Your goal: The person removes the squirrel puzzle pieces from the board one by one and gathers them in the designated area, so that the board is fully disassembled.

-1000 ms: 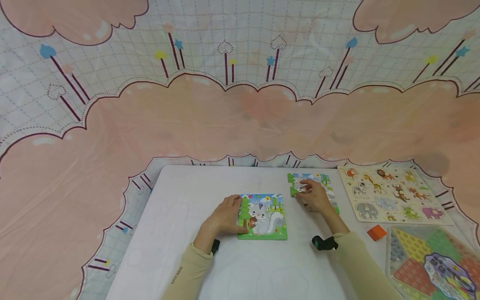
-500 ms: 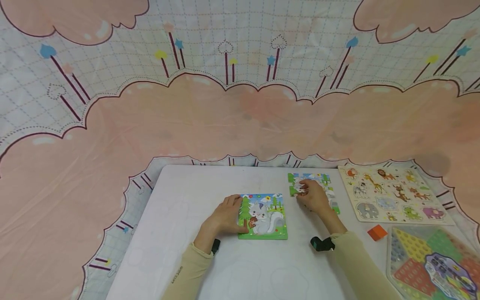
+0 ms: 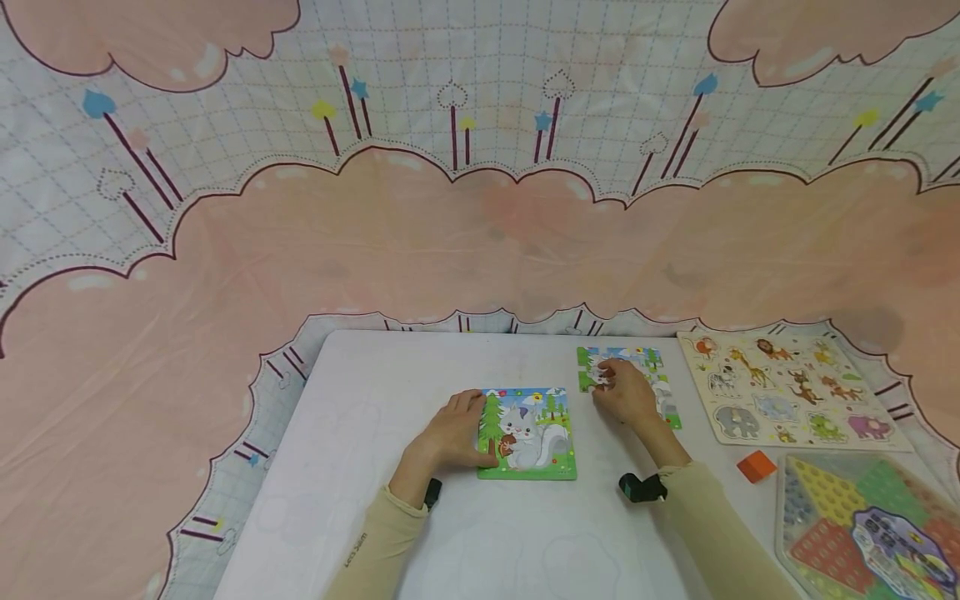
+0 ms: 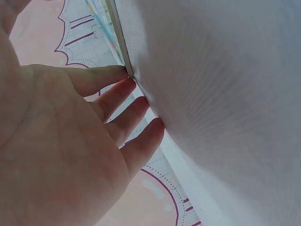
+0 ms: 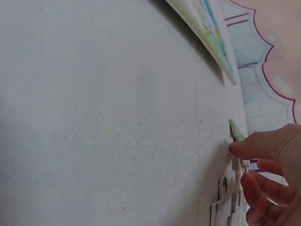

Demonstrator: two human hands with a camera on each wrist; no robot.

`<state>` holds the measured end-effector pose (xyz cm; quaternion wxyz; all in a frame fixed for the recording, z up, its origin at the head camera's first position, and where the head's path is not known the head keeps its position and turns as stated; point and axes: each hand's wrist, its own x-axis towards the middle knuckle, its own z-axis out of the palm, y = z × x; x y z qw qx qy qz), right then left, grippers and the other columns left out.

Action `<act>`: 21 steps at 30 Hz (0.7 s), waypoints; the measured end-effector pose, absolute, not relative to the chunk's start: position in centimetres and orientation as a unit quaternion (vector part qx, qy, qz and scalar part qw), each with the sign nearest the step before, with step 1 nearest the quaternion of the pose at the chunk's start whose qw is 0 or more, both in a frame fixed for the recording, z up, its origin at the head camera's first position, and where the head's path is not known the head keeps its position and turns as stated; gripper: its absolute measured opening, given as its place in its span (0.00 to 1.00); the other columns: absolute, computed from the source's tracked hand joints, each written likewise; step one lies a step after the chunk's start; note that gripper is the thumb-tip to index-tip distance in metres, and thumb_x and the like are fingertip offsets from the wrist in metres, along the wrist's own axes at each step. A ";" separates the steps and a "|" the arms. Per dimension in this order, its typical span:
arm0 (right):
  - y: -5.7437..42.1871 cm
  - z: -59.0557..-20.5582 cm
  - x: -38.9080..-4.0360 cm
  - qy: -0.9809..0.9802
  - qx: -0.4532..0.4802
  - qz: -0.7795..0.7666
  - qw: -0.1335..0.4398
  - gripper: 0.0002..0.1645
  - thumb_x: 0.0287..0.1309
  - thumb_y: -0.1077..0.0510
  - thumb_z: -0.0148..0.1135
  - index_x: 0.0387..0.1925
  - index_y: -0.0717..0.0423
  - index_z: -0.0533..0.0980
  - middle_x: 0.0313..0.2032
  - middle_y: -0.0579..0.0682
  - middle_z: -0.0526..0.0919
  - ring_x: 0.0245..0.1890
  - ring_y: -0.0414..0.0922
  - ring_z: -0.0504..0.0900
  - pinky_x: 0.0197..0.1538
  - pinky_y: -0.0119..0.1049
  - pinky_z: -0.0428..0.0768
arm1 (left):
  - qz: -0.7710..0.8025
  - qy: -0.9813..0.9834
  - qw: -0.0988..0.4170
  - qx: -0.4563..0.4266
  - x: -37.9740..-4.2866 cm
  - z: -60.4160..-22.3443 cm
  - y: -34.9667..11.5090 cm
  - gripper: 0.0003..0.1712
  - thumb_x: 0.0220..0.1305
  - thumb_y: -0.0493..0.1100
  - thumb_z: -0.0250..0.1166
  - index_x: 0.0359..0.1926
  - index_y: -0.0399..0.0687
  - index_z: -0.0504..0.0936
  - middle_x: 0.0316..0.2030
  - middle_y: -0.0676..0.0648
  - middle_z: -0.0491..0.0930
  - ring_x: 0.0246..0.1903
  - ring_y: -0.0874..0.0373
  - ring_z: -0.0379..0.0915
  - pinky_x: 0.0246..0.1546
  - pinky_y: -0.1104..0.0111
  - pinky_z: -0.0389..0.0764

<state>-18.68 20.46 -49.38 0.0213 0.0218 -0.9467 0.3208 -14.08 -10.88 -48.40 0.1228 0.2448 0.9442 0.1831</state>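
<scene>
A square puzzle board (image 3: 534, 446) with a grey squirrel picture lies on the white table. My left hand (image 3: 448, 433) rests at its left side, thumb over the lower left edge and fingers near the upper left corner. In the left wrist view, the nearly straight fingers (image 4: 143, 136) touch the board's edge and the table. To the right and farther back, a second squirrel picture lies as interlocking puzzle pieces (image 3: 665, 387). My right hand (image 3: 628, 396) is over their left part, pinching a piece between thumb and curled fingers; the hand hides much of that piece.
A wooden animal peg board (image 3: 783, 427) lies at the back right. In front of it are an orange block (image 3: 756, 467) and a clear case of coloured parts (image 3: 828, 554). A patterned cloth (image 3: 420, 250) hangs behind the table (image 3: 360, 417).
My right hand has shifted very slightly left, and the piece under it has moved a little against its neighbours. The left hand and the squirrel board stay in place.
</scene>
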 end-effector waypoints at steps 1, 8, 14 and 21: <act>20.4 -49.3 -18.7 -0.947 0.020 0.321 0.020 0.23 0.51 0.64 0.64 0.52 0.67 0.77 0.43 0.62 0.82 0.44 0.57 0.81 0.43 0.53 0.79 | 0.184 0.944 0.121 0.246 -14.1 -48.4 -10.9 0.60 0.47 0.59 0.77 0.71 0.31 0.59 0.69 0.35 0.58 0.69 0.41 0.53 0.67 0.51 0.62; 20.4 -49.3 -18.7 -0.947 0.017 0.320 0.013 0.23 0.52 0.64 0.64 0.52 0.67 0.77 0.45 0.62 0.82 0.45 0.58 0.81 0.44 0.53 0.79 | 0.186 0.943 0.124 0.245 -14.0 -48.4 -10.9 0.60 0.47 0.59 0.76 0.71 0.31 0.59 0.69 0.35 0.57 0.69 0.41 0.53 0.67 0.50 0.62; 20.5 -49.3 -18.7 -0.946 0.017 0.322 0.013 0.24 0.52 0.64 0.66 0.52 0.68 0.77 0.44 0.63 0.82 0.43 0.58 0.81 0.41 0.53 0.78 | 0.185 0.944 0.125 0.241 -14.0 -48.4 -10.9 0.60 0.48 0.59 0.76 0.71 0.32 0.59 0.70 0.36 0.57 0.70 0.42 0.52 0.67 0.51 0.62; 20.5 -49.2 -18.5 -0.945 0.018 0.326 0.010 0.24 0.52 0.63 0.66 0.52 0.68 0.77 0.44 0.63 0.82 0.44 0.58 0.81 0.42 0.53 0.79 | 0.187 0.944 0.126 0.240 -14.0 -48.3 -10.9 0.59 0.48 0.59 0.76 0.71 0.32 0.59 0.70 0.36 0.57 0.69 0.41 0.52 0.67 0.51 0.62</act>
